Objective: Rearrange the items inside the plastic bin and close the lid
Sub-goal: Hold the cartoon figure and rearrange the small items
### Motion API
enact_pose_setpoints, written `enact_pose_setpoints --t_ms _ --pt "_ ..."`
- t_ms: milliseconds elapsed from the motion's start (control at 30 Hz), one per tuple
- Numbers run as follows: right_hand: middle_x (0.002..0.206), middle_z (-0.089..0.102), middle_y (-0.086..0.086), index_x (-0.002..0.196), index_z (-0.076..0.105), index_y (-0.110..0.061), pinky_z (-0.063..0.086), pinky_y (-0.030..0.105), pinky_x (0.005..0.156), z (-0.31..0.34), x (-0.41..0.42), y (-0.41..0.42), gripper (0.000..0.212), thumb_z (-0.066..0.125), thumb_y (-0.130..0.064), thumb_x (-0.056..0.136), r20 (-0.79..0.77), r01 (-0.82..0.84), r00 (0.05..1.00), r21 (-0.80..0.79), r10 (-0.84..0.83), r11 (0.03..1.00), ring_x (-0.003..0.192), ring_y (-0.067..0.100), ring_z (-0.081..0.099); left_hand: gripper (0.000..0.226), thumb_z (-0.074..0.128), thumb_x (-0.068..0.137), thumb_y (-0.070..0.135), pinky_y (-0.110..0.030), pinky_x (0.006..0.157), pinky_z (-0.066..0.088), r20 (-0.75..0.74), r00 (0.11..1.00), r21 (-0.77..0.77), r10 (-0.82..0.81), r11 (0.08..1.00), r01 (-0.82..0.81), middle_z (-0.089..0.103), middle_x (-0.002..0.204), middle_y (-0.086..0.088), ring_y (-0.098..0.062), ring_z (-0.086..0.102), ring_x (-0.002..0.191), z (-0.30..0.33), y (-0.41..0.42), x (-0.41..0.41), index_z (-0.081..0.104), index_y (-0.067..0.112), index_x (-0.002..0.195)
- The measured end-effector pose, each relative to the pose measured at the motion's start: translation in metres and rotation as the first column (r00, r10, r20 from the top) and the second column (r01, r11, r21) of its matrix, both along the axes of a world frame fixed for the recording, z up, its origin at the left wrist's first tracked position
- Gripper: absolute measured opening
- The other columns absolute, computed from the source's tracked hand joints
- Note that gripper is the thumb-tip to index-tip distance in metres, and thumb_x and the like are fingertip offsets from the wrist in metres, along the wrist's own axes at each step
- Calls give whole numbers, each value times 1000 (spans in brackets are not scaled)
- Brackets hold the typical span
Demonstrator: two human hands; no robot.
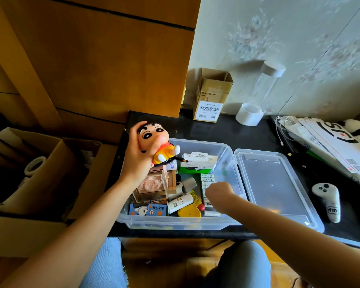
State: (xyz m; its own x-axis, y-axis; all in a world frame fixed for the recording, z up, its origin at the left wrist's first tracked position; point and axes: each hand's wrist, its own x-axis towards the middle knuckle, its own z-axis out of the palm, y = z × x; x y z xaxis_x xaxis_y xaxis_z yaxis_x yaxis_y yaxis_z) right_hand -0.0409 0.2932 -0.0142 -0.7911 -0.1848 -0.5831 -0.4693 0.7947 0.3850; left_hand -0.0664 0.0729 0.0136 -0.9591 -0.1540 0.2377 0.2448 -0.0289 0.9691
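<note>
Brown carton [211,96] reads "Made in Vietnam"; controller [328,201] marked "fox".

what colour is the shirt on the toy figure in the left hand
Red, with yellow shorts below it, on the toy figure gripped by the left hand; clearest in the head view.

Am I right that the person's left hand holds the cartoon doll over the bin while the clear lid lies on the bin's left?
Not quite. The head view shows the left hand holding the cartoon doll over the bin, but the clear lid lies on the bin's right.
</note>
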Motion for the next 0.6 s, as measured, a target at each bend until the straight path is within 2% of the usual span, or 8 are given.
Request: enact_pose_setpoints --t_ms 33,67,133,233,467,533,600 --pt "74 47 1 114 57 -6 41 25 67 0 -2 -1 25 55 -8 89 7 -4 1000 0 4 1000 83 17 54 58 65 77 46 -9 64 49 -1 1000 1 1 1000 -1 53 115 16 9 59 96 0 0 0 41 30 127" --pt "79 51 2 116 56 -5 42 26 69 0 -3 -2 29 59 -16 89 27 -3 1000 -8 4 1000 86 18 55 58 65 77 46 -8 64 49 -2 1000 2 1 1000 -1 53 115 16 9 59 96 0 0 0 41 30 127" --pt "96 58 4 118 55 -7 44 27 71 -3 -4 -4 43 66 -31 85 84 7 996 -8 -6 1000 91 19 58 62 64 74 51 -9 64 49 -5 1000 1 -1 1000 1 53 115 17 9 59 96 1 0 1 41 30 127" --pt "98 58 3 118 57 -8 45 28 69 -9 -4 -2 44 69 -32 83 65 0 998 -20 1 1000 92 20 60 64 64 73 54 -10 65 49 -1 1000 -1 -2 1000 2 53 116 15 7 59 98 1 0 0 41 30 128" --pt "120 59 6 125 52 -8 49 31 83 -13 -11 -1 54 74 -27 79 63 113 992 -16 -112 993 109 26 59 56 64 79 40 -9 65 49 -1 1000 -1 -7 1000 7 53 117 13 7 59 98 -1 0 -1 41 29 128" --pt "110 60 6 119 54 -6 49 31 79 -6 -17 -3 48 73 -26 80 75 155 986 -81 -149 985 103 26 60 56 64 79 40 -9 66 49 -3 1000 2 -6 1000 6 53 117 13 6 59 99 -1 1 -1 41 28 129" --pt "85 60 4 103 62 -3 49 26 65 1 -26 -8 24 64 -19 84 39 197 980 -258 -194 946 85 23 60 56 64 79 40 -10 67 50 -2 1000 7 -5 1000 5 54 116 13 5 59 99 -1 1 -1 41 27 128"
